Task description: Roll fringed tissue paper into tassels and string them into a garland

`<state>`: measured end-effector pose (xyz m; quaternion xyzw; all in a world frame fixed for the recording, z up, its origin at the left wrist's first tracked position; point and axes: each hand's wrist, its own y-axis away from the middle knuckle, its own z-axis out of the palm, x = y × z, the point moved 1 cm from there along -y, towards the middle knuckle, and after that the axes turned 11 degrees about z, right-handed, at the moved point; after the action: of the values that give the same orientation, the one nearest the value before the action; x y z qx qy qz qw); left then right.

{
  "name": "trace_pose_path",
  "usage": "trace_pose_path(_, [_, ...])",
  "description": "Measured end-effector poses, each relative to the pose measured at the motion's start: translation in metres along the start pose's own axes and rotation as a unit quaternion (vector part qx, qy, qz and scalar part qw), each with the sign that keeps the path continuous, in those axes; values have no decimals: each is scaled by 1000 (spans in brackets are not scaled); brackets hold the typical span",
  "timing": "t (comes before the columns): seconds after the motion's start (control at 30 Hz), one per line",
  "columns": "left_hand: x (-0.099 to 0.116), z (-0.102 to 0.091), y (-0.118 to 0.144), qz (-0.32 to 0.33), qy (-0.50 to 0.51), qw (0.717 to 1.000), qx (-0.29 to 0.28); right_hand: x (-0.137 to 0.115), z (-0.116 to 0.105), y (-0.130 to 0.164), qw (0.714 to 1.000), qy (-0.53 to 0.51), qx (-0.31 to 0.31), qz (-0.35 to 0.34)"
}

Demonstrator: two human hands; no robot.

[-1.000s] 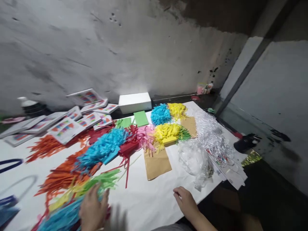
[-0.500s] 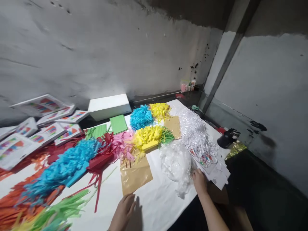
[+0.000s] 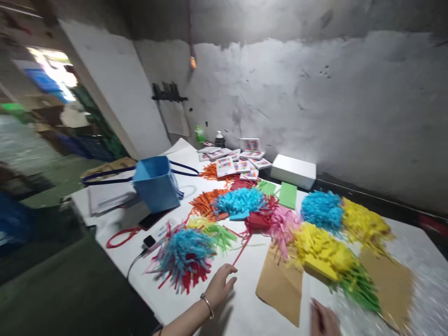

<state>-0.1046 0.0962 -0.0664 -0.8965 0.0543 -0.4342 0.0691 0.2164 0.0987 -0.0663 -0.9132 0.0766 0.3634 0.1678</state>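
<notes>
My left hand (image 3: 220, 284), a bracelet at its wrist, hovers over the white table with fingers loosely stretched and nothing in them. It is nearest to a fringed tissue bundle (image 3: 191, 252) in blue, red and pink, and a red strip (image 3: 241, 252). At the bottom edge my right hand (image 3: 325, 319), blurred and partly cut off, is beside a brown paper piece (image 3: 282, 282), its fingers loose and no object visible in them. Beyond lie fringed yellow tissue (image 3: 320, 247), pink tissue (image 3: 283, 226), blue tissue (image 3: 241, 200) and green tissue (image 3: 360, 284).
A blue bag (image 3: 156, 184) with dark handles stands at the left. Near it lie a phone (image 3: 152, 219), a red cord (image 3: 121, 237) and a black-topped charger (image 3: 149, 241). Picture-printed boxes (image 3: 226, 165) and a plain white box (image 3: 294, 171) line the wall. Clear plastic (image 3: 427, 289) spreads at the right.
The view has swung left, bringing the blue bag and the multicoloured bundle into sight. My right hand has come away from the clear plastic; my left hand is now close to the multicoloured bundle.
</notes>
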Motion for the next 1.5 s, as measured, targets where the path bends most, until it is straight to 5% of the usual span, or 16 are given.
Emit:
trace_pose_path(0.1, [-7, -35, 1, -17, 29, 998, 56, -107, 94, -20, 968, -89, -171, -161])
trace_pose_path(0.27, [-46, -121, 1, -75, 54, 976, 197, -256, 240, -47, 924, 7, -317, -216])
trace_pose_path(0.37, [-82, -171, -2, -124, 63, 957, 256, -296, 312, -58, 922, 72, -327, -195])
trace_pose_path(0.47, [-113, -207, -18, -155, 81, 944, 281, -305, 356, -57, 926, 143, -312, -160])
trace_pose_path(0.67, [-158, -233, -87, -148, 112, 950, 253, -288, 361, -60, 920, 197, -296, -167])
trace_pose_path(0.87, [-179, -187, -149, -91, 1, 995, -38, -284, 355, -76, 910, 176, -334, -168])
trace_pose_path(1.0, [-180, -158, -143, -65, -31, 985, -158, -282, 357, -80, 883, 148, -411, -173])
trace_pose_path(1.1, [-183, -156, -116, -77, -69, 972, -209, -279, 355, -83, 894, 152, -394, -150])
trace_pose_path(1.23, [-182, -171, -96, -95, -113, 967, -207, -285, 366, -73, 915, 172, -341, -129])
trace_pose_path(1.33, [-177, -186, -107, -100, -110, 979, -137, -292, 379, -58, 923, 184, -316, -123])
trace_pose_path(1.5, [-185, -190, -137, -192, 101, 975, -53, -285, 377, -54, 937, 158, -285, -125])
